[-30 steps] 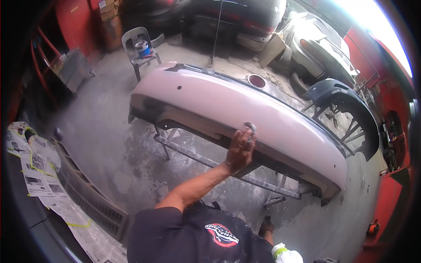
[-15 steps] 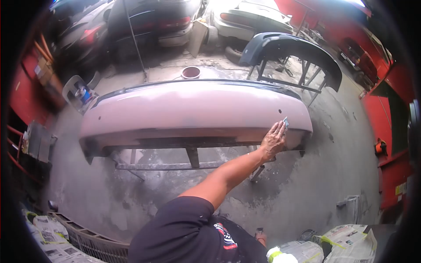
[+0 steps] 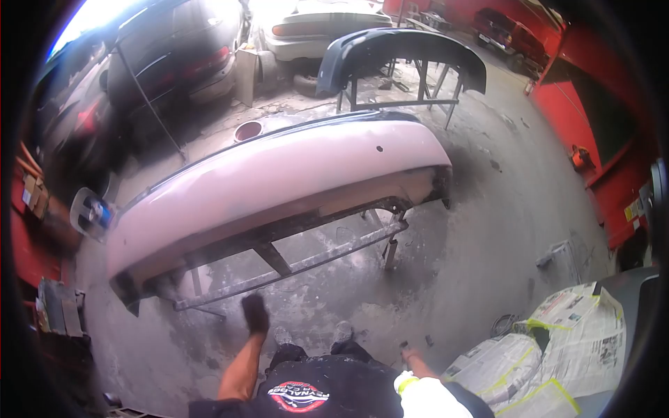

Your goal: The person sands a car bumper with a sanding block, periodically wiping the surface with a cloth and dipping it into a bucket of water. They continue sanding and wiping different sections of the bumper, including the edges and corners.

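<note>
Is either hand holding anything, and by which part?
Cannot be told for either: the left hand is dark and blurred, the right hand too small to make out a hold.

Bright light (image 3: 87, 17) glares at upper left above parked cars (image 3: 317, 49), grey floor (image 3: 502, 223) and red walls (image 3: 570, 110).

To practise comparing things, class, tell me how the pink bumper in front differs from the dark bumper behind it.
The pink bumper is mostly pale pink, while the dark bumper is blue-grey. The pink bumper is nearer and looks larger; the dark bumper is farther back and looks smaller. The pink bumper stretches in a long, shallow curve; the dark bumper shows a tighter arch. Both rest on stands.
</note>
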`<state>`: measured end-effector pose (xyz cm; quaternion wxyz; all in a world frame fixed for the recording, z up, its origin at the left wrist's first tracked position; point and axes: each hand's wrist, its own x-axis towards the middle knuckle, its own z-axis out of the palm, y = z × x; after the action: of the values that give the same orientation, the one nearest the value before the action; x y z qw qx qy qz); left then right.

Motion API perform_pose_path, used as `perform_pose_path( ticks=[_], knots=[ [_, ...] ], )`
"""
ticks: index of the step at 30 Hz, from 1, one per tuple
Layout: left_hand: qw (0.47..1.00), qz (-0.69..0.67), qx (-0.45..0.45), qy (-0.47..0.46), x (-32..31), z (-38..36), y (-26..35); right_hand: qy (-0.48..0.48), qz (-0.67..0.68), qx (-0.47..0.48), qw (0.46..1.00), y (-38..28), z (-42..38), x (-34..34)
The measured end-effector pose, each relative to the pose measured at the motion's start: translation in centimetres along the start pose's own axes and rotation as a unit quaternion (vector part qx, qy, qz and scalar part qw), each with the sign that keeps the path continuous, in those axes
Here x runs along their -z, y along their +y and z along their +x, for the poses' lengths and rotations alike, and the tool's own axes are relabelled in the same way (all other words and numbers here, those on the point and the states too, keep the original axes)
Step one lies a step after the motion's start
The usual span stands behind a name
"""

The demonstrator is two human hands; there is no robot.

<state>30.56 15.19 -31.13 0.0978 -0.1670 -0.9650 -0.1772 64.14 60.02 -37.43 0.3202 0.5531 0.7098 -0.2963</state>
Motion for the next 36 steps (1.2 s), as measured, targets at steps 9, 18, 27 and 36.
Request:
perform_pose_path(
  ticks=[9, 18, 27, 36],
  knots=[
    [0.855, 0.099, 0.473, 0.191, 15.7, -24.8, -25.5, 0.139, 0.128, 0.123, 0.974, -19.6, -0.6, 1.2],
    [0.901, -0.379, 0.107, 0.185, 24.8, 3.9, -7.8, 0.087, 0.402, 0.12, 0.904, -32.1, -16.3, -7.7],
    [0.93, -0.263, -0.255, -0.037, 24.5, 27.1, 18.1, 0.201, 0.725, 0.284, 0.595, -38.4, -17.3, 6.5],
    [0.875, -0.187, -0.436, -0.1, 14.7, 36.5, 36.4, 0.393, 0.645, 0.168, 0.633, -50.5, -16.4, 15.5]
  ],
)
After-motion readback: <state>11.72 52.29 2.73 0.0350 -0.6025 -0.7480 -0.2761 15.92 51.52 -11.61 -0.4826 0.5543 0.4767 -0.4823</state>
